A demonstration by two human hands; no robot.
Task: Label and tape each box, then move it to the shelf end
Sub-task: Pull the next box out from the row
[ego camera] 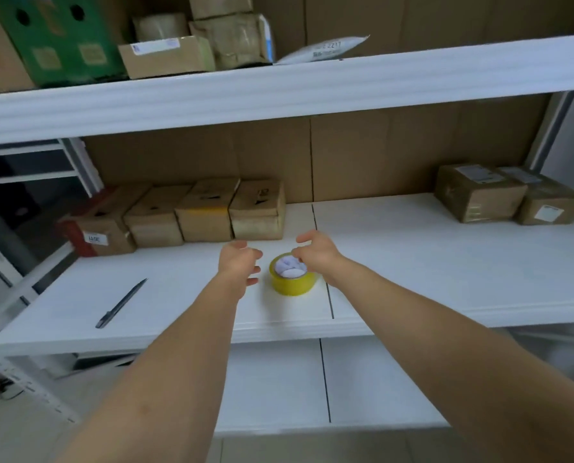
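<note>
A: Log it, biggest first. Shelving?

B: White shelf unit (412, 262), three levels visible. Brown cardboard lines the back wall (379, 155) behind mid and upper levels.

A: Upper level?

B: Green carton (55, 38) w/ two round holes at far L, small labelled brown box (165, 56) beside it, taped parcels behind, white mailer bag (322, 50) lying flat to the R.

A: Task boxes?

B: Mid level. Row of four brown boxes (178, 215) at L, against the back, sides touching. Leftmost has a white label on its front face. At the R end, two more boxes (509, 195), touching, each w/ a white label; text not readable.

A: Hands?

B: Both arms reach in over the mid level, just in front of the rightmost box of the row, not touching it. Left hand (238, 265): fingers loosely curled, holding nothing, just L of the tape roll. Right hand (315, 252): fingers bent down over the roll's far R rim. Contact w/ roll: can't tell.

A: Tape?

B: Yellow tape roll (292, 279) lies flat on mid level between the hands, something white crumpled in its core.

A: Smallest?

B: Dark pen (121, 304) lies diagonal on mid level, well L of the roll, near the front edge.
</note>
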